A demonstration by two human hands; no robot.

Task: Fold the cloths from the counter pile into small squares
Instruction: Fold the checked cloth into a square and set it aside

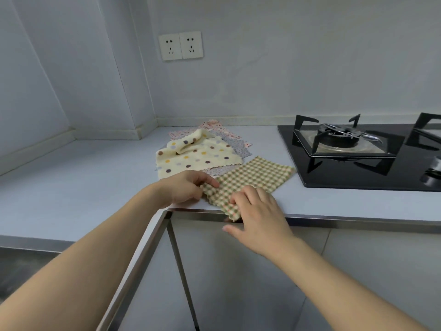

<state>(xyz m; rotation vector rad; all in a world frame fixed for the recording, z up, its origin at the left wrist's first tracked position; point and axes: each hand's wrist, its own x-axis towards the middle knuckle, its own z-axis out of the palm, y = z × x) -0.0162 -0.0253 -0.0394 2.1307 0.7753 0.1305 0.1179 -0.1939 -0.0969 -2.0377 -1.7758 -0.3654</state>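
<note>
A green and cream checked cloth (256,176) lies spread near the counter's front edge, one corner hanging just over it. My left hand (188,186) pinches its near left edge. My right hand (259,212) grips its near corner at the counter edge, fingers curled on the fabric. Behind them sits the pile: a cream cloth with coloured dots (198,157), rumpled on top, over grey (235,145) and pink floral cloths (212,126).
A black gas hob (353,161) with burner grates lies to the right, close to the checked cloth's far corner. The pale counter (83,182) runs left into a corner. Two wall sockets (180,46) sit above. A metal trim (358,223) lines the counter's front edge.
</note>
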